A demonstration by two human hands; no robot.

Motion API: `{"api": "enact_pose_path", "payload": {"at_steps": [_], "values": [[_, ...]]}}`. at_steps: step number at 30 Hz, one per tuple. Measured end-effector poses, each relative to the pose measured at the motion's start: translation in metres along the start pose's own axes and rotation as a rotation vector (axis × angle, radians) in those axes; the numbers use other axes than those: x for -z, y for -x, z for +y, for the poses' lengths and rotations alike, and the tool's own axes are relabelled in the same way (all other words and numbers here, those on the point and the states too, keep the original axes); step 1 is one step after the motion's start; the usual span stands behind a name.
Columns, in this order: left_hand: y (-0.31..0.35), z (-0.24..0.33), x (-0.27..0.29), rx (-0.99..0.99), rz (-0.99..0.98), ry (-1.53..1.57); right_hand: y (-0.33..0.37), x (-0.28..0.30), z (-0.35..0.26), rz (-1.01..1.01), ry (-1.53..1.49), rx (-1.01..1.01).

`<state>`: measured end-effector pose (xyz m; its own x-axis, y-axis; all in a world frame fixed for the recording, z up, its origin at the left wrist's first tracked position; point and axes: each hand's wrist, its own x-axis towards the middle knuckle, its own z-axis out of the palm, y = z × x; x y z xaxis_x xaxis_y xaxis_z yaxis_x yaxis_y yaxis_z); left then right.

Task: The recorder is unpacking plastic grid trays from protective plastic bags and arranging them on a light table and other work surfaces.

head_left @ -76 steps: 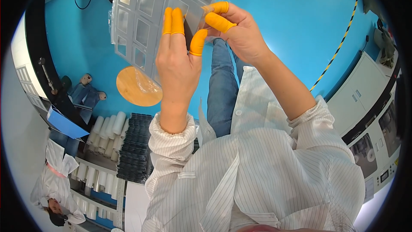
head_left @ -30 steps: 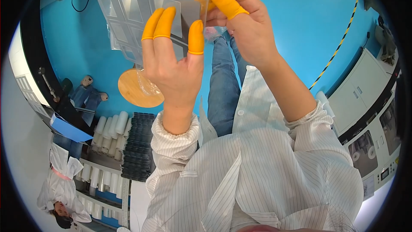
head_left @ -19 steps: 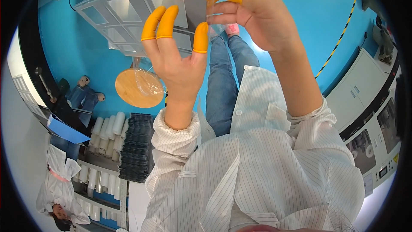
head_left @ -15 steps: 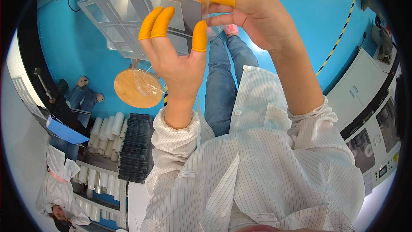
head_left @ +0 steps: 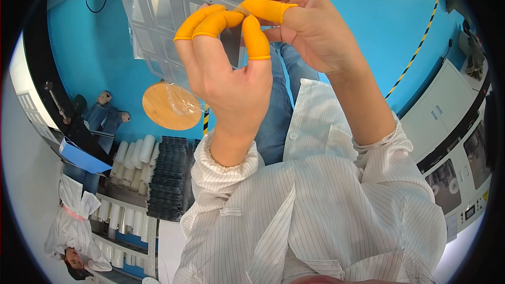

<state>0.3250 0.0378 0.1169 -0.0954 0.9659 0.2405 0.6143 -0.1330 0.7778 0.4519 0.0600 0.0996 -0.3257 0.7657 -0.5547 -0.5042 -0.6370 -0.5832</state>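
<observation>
Sheet [head_left: 163, 29] is held in right hand's grip [head_left: 318, 34], left hand's grip [head_left: 226, 84] narrow just beside

Forearms [head_left: 363, 105] raised, left grip [head_left: 226, 68] and right grip [head_left: 318, 31] meet at bent, pinched fingertips [head_left: 253, 27].

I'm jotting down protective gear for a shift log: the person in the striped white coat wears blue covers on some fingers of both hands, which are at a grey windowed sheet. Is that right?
The colour is wrong: the head view shows orange finger covers, not blue. They are on some fingers of both the left hand and right hand.
</observation>
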Motion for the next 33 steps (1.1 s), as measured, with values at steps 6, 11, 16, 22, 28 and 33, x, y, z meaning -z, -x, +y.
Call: {"api": "enact_pose_path", "payload": {"at_steps": [6,11,16,22,28,33], "values": [[0.000,0.001,0.000,0.017,-0.035,0.044,0.003,0.000,0.004,0.055,-0.008,0.032],[0.002,-0.006,-0.003,0.083,-0.050,0.121,0.002,0.000,0.005,0.120,0.130,0.052],[0.002,-0.003,-0.005,0.104,-0.029,0.141,0.003,0.002,0.008,0.084,0.082,0.072],[0.003,0.005,-0.004,0.146,-0.037,0.079,0.002,0.000,0.013,0.117,0.080,0.093],[0.002,0.002,-0.007,0.117,-0.065,0.037,0.001,0.000,0.014,0.142,0.088,0.115],[0.007,0.000,-0.016,0.247,0.010,0.247,0.002,0.005,0.011,0.140,0.062,0.128]]}}
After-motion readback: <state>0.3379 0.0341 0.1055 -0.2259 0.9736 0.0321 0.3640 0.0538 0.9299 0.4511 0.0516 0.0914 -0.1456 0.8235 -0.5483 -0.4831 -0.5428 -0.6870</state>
